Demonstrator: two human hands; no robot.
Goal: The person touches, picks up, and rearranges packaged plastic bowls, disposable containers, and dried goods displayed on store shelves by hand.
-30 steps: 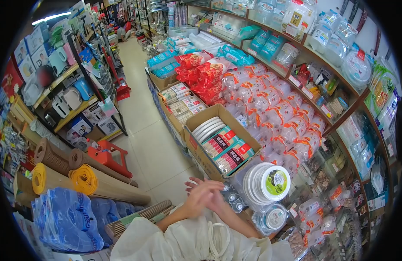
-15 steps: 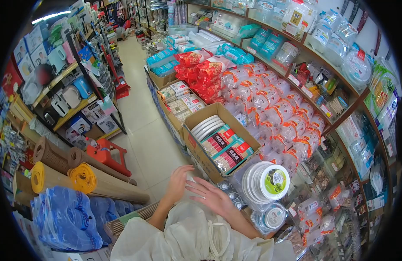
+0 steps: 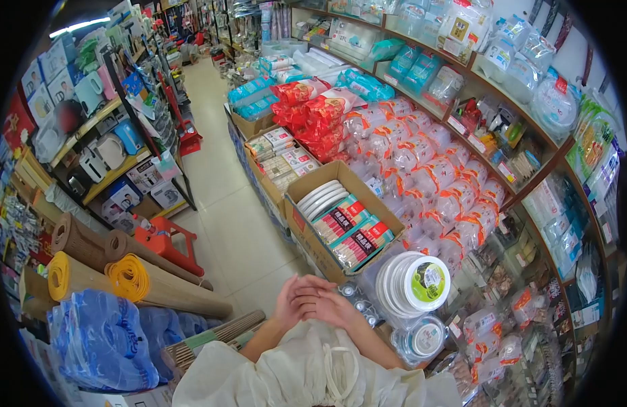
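My left hand (image 3: 290, 304) and my right hand (image 3: 331, 309) meet in front of my chest, their fingers stretched out and overlapping. Neither hand shows anything in it, though the space between the palms is partly hidden. Just beyond them stands an open cardboard box (image 3: 306, 245) holding packs of chopsticks (image 3: 356, 249) and a row of white rings or plates (image 3: 322, 198) on edge. To the right of my right hand is a stack of white round lids or tubs (image 3: 425, 283) with a green label. Below that stack lies a smaller round container (image 3: 425, 339).
Plastic-wrapped cups (image 3: 435, 183) and red packages (image 3: 317, 115) cover the display beside wall shelves (image 3: 510, 169). On the left are rolled mats (image 3: 171, 292), wrapped blue bottles (image 3: 100, 339) and a red stool (image 3: 167, 237). A tiled aisle (image 3: 222, 163) runs ahead.
My hands have come together: the left moved slightly down and right, the right slightly left, and their fingers now overlap. The goods around them have not moved.
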